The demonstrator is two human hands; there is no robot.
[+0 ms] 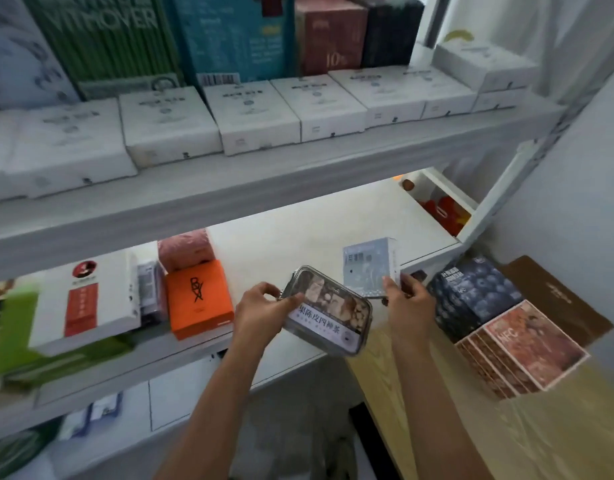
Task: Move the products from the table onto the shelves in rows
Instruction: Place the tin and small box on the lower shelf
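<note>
We note a white metal shelving unit [264, 174] filling the frame from 9 to 2 o'clock. Its upper shelf carries a row of flat white rectangular cardboard boxes [253, 116] laid edge to edge, matte, with small grey print; taller upright cartons stand behind them.

At 4 o'clock, a pale wood-grain table [437, 410] bears a stack of glossy red-orange cartons [527, 351] and, just beside it toward 3 o'clock, a dark blue carton printed with blueberries [472, 296].

On the lower shelf at 9 o'clock lies a white flat box with a red label panel [87, 303]; next to it, a square orange cardboard box with black lettering [198, 299], and behind that a pink soft-wrapped roll [186, 249].

Near centre, the left hand [260, 310] pinches the left edge of a clear rounded-rectangle plastic tub [328, 311], tilted over the shelf's front edge; dried pieces show through its lid, under a white label band. The right hand [407, 296] pinches a pale blue small cardboard box [369, 266], upright, just behind the tub.
</note>
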